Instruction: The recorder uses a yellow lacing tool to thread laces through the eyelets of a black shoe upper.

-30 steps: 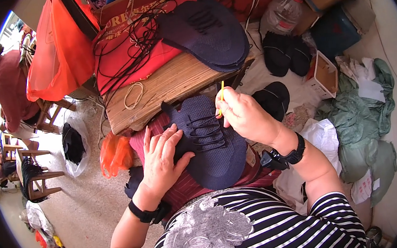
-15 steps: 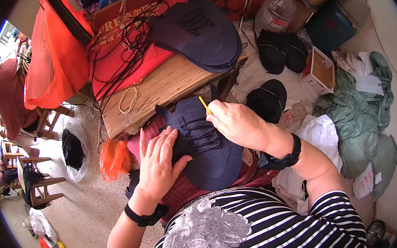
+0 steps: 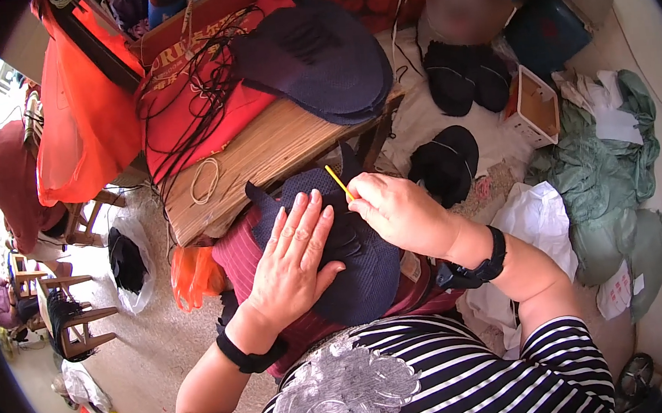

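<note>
A dark navy knitted shoe upper [image 3: 359,287] lies across my lap, over a dark red striped cloth [image 3: 240,251]. My left hand [image 3: 290,258] rests flat on it, fingers stretched out, covering much of the dark lacing down its middle. At the upper's right side, my right hand [image 3: 403,211] is closed around a thin yellow stick-like tool [image 3: 335,179]. The tool's upper end points up and to the left; its lower end is hidden in my fingers. Two pointed tabs of the upper stick up near the table edge.
Ahead stands a wooden table [image 3: 262,151] with stacked navy uppers [image 3: 333,67], tangled black cords [image 3: 192,108] and a tan loop [image 3: 204,180]. Black uppers [image 3: 446,165], a white basket [image 3: 535,111] and green sacks [image 3: 595,181] lie right. A person [image 3: 15,169] sits far left.
My left hand has slid up and to the right, now covering most of the lacing. My right hand stays at the upper's right side, still holding the yellow tool.
</note>
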`<state>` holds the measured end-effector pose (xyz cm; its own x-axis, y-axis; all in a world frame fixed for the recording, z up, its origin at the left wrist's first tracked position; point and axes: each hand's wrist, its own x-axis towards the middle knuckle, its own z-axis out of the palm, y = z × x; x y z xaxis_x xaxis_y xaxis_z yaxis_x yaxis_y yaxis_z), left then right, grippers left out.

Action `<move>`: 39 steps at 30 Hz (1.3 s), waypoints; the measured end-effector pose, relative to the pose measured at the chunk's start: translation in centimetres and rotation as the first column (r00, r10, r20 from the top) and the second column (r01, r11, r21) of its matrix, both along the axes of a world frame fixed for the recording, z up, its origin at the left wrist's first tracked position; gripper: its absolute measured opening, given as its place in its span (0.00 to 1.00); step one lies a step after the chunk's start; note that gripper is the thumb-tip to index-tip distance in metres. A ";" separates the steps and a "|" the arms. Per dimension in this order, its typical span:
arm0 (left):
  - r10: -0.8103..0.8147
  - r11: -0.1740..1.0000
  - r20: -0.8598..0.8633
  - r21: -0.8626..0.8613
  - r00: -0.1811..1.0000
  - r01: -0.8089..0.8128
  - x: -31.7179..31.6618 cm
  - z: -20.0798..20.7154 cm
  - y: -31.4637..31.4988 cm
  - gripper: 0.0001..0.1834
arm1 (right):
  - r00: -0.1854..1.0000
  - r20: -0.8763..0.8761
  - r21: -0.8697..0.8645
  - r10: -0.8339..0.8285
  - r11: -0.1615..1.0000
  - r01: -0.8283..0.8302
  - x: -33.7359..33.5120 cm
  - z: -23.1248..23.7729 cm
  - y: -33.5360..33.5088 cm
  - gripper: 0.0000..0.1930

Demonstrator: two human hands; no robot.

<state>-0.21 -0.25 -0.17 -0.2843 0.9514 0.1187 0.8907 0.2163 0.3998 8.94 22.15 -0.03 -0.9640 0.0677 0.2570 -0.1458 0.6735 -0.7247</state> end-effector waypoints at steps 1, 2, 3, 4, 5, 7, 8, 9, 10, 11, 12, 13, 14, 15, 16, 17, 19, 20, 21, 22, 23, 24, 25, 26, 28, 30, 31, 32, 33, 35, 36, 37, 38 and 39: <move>-0.005 1.000 0.001 -0.001 1.000 0.005 0.1 0.0 0.0 0.45 | 1.000 0.001 -0.001 -0.005 1.000 0.005 0.1 0.1 0.2 0.06; 0.008 1.000 0.007 -0.001 1.000 -0.008 0.0 -0.1 0.0 0.45 | 1.000 -0.002 0.131 0.005 0.991 -0.005 0.3 0.0 0.5 0.05; 0.021 1.000 0.013 -0.001 1.000 -0.021 0.0 -0.3 -0.1 0.45 | 1.000 -0.004 0.261 0.016 0.965 -0.014 0.5 -0.1 0.8 0.04; 0.029 1.000 0.034 -0.007 0.999 -0.029 0.0 -0.5 -0.2 0.45 | 0.999 0.018 0.259 -0.026 0.966 0.020 0.8 -0.5 1.6 0.04; 0.031 0.999 0.034 -0.015 0.999 -0.030 0.0 -0.5 -0.4 0.45 | 0.999 0.035 0.265 -0.023 0.964 0.012 1.2 -0.6 2.4 0.04; 0.032 0.999 0.034 -0.029 0.999 -0.031 0.0 -0.4 -0.5 0.45 | 0.998 0.058 0.252 -0.006 0.968 -0.009 1.8 -0.8 3.1 0.05; 0.037 0.999 0.020 -0.030 0.999 -0.036 0.0 -0.4 -0.4 0.45 | 0.998 0.059 0.250 -0.010 0.968 -0.005 1.9 -0.7 3.1 0.05; 0.042 0.999 0.006 -0.030 0.999 -0.042 0.1 -0.3 -0.4 0.45 | 0.994 0.106 0.130 -0.031 0.991 0.017 1.9 -0.5 2.9 0.05; 0.038 0.999 0.006 -0.033 0.999 -0.038 0.2 -0.2 -0.4 0.45 | 0.987 0.154 0.010 -0.045 0.999 0.044 1.8 -0.5 2.8 0.05; 0.040 0.998 0.009 -0.043 0.999 -0.040 0.3 -0.1 -0.3 0.44 | 0.987 0.152 0.010 -0.048 0.999 0.047 1.8 -0.5 2.9 0.05; 0.043 0.998 0.012 -0.053 0.999 -0.042 0.3 -0.1 -0.2 0.44 | 0.957 0.284 -0.195 -0.050 0.975 0.108 1.7 -0.7 3.0 0.05; 0.040 0.998 0.010 -0.053 0.999 -0.040 0.3 -0.1 0.0 0.44 | 0.913 0.408 -0.381 -0.021 0.904 0.191 1.5 -0.8 3.1 0.05; 0.036 0.998 0.020 -0.044 0.999 -0.035 0.3 -0.1 0.1 0.44 | 0.913 0.407 -0.382 -0.024 0.904 0.194 1.4 -1.0 3.1 0.05; 0.031 0.999 0.029 -0.035 0.999 -0.030 0.3 -0.1 0.1 0.43 | 0.909 0.416 -0.534 0.024 0.816 0.223 1.3 -1.2 3.1 0.06; 0.027 0.999 0.028 -0.035 0.999 -0.026 0.3 0.0 0.2 0.43 | 0.906 0.417 -0.667 0.074 0.702 0.250 1.2 -1.5 3.1 0.07; 0.021 0.999 0.019 -0.028 1.000 -0.020 0.2 0.0 0.1 0.43 | 0.934 0.352 -0.683 0.063 0.700 0.210 0.9 -1.8 2.9 0.08; 0.016 1.000 0.008 -0.024 1.000 -0.016 0.3 0.1 0.0 0.42 | 0.929 0.365 -0.706 0.067 0.670 0.229 1.0 -1.6 3.0 0.08; 0.018 1.000 0.026 -0.020 0.999 -0.018 0.3 0.1 0.1 0.42 | 0.923 0.379 -0.725 0.066 0.641 0.252 1.0 -1.5 3.0 0.08; 0.020 1.000 0.044 -0.015 0.999 -0.020 0.3 0.1 0.1 0.41 | 0.924 0.378 -0.725 0.064 0.640 0.252 1.0 -1.5 2.9 0.08; 0.018 1.000 0.042 -0.015 0.999 -0.018 0.2 0.1 0.1 0.41 | 0.945 0.327 -0.593 0.022 0.783 0.187 1.2 -1.5 2.8 0.07; 0.019 1.000 0.039 -0.007 0.999 -0.019 0.3 0.1 0.1 0.41 | 0.963 0.269 -0.431 -0.005 0.894 0.125 1.3 -1.6 2.6 0.07; 0.019 1.000 0.036 0.000 0.999 -0.019 0.3 0.1 0.0 0.41 | 0.963 0.268 -0.432 -0.004 0.893 0.124 1.5 -1.5 2.4 0.07; 0.020 1.000 0.036 -0.001 0.999 -0.020 0.3 0.1 0.0 0.41 | 0.981 0.189 -0.287 -0.045 0.953 0.099 1.7 -1.2 2.2 0.06; 0.024 1.000 0.031 -0.002 0.999 -0.024 0.3 0.2 0.0 0.41 | 0.992 0.104 -0.132 -0.073 0.988 0.086 1.8 -1.1 2.2 0.05; 0.028 1.000 0.026 -0.005 0.999 -0.028 0.4 0.2 0.0 0.40 | 0.992 0.101 -0.051 -0.071 0.996 0.077 2.3 -1.2 2.6 0.05; 0.021 1.000 0.032 -0.007 0.999 -0.021 0.4 0.2 0.1 0.40 | 0.998 0.032 0.101 -0.061 0.993 0.057 2.7 -1.3 2.9 0.05; 0.021 1.000 0.031 -0.008 0.999 -0.020 0.4 0.2 0.1 0.40 | 0.998 0.031 0.101 -0.061 0.993 0.058 2.7 -1.4 2.9 0.05; 0.018 1.000 0.024 -0.006 1.000 -0.018 0.4 0.1 0.1 0.41 | 0.998 0.026 0.116 -0.057 0.992 0.053 2.7 -1.5 3.0 0.05; 0.016 1.000 0.017 -0.004 1.000 -0.016 0.4 0.1 0.1 0.41 | 0.998 0.022 0.132 -0.052 0.990 0.048 2.7 -1.6 3.1 0.05; 0.019 1.000 0.018 -0.015 1.000 -0.019 0.6 0.4 0.0 0.41 | 0.996 0.062 0.035 -0.059 0.998 0.057 2.8 -1.7 3.2 0.05; 0.024 0.999 0.019 -0.026 1.000 -0.024 0.7 0.5 -0.1 0.41 | 0.993 0.103 -0.063 -0.059 0.996 0.066 2.8 -1.7 3.2 0.05; 0.026 0.999 0.018 -0.026 1.000 -0.025 0.9 0.5 -0.2 0.41 | 0.993 0.103 -0.063 -0.058 0.996 0.064 2.7 -1.5 3.2 0.05; 0.034 0.999 0.026 -0.020 0.999 -0.033 1.1 0.4 -0.3 0.41 | 0.962 0.271 -0.371 -0.020 0.920 0.123 2.5 -1.0 3.0 0.05; 0.043 0.999 0.034 -0.014 0.999 -0.042 1.2 0.4 -0.4 0.41 | 0.909 0.410 -0.625 0.072 0.749 0.223 2.4 -0.7 2.8 0.06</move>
<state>1.02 -0.67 0.18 -0.3281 0.9398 0.0956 0.8665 0.2591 0.4268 11.29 24.97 -0.70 -0.9519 0.1510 -0.2668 0.2722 0.0160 -0.9621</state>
